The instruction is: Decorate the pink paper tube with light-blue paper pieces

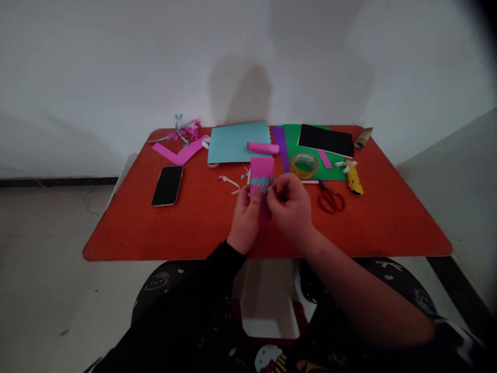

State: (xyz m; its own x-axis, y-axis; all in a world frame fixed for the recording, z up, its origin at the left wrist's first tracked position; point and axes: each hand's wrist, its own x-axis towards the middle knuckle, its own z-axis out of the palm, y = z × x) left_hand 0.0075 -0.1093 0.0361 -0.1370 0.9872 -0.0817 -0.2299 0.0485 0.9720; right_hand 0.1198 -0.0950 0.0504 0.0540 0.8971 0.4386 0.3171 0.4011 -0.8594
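Observation:
My left hand (pixel 247 215) grips a pink paper piece (pixel 262 167) by its lower left part, thumb across the front. A band of small blue diamond shapes runs across the paper's middle. At the paper's right edge, the fingertips of my right hand (pixel 289 204) are pinched together over the blue shapes; whatever lies between them is too small to make out. Just behind the held piece, a pink paper roll (pixel 263 148) rests on a light blue sheet (pixel 233 142). Red-handled scissors (pixel 331 199) lie to the right of my right hand.
On the red table (pixel 155 235) are a phone (pixel 167 185), pink paper strips (pixel 182 153), curled scraps (pixel 186 129), a tape roll (pixel 304 165), green paper (pixel 291 137), a black sheet (pixel 326 140) and a yellow spotted item (pixel 353 177). A wall (pixel 155 62) stands directly behind.

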